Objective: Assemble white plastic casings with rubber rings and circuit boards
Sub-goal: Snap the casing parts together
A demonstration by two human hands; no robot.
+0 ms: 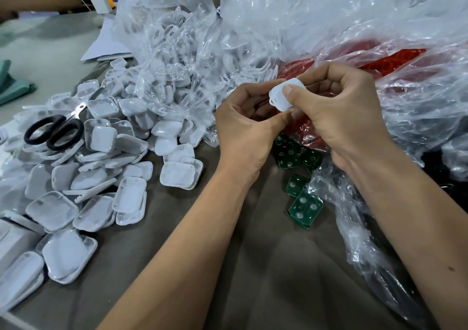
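Both hands, left hand [244,124] and right hand [339,112], pinch one white casing [287,94] with curled fingers, probably to press its parts together above the circuit boards [298,177]

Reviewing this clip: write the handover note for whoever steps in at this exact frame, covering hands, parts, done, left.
Right hand pinches one white casing, thumb on its face. Left hand is curled under it, fingertips meeting the same casing.
Loose casings are heaped on the left, more in the clear bag. Red rubber rings sit in the bag behind the hands; green circuit boards lie below them.
Done: cannot tell whether the held casing has ring or board fitted.
Left: most of the heap.
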